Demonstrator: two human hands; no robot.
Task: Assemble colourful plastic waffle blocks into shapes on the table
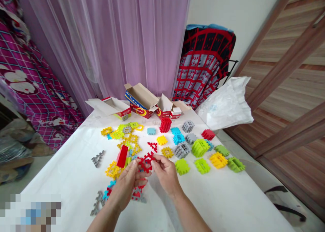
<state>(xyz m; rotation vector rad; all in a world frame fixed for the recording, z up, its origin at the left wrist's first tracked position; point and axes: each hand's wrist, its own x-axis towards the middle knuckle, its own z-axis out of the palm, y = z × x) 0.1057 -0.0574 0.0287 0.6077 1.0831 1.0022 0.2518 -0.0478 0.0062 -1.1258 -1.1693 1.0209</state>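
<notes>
Red notched plastic building pieces point(146, 162) are held between my two hands above the table. My left hand point(130, 176) grips their left side, and the fingers of my right hand point(164, 169) pinch their right edge. How many pieces are in the grip I cannot make out. A flat red triangular piece point(152, 146) lies just beyond. To the left is a loose heap of yellow pieces point(113, 170), with a solid red block point(122, 156) on it. Under my left hand lie more red and grey pieces, partly hidden.
Sorted stacks of green point(200, 147), grey point(182, 150), yellow point(218, 160) and blue point(178, 139) pieces stand at the right. Open cardboard boxes point(142, 111) line the table's back edge. A white plastic bag point(225, 103) rests at the back right corner.
</notes>
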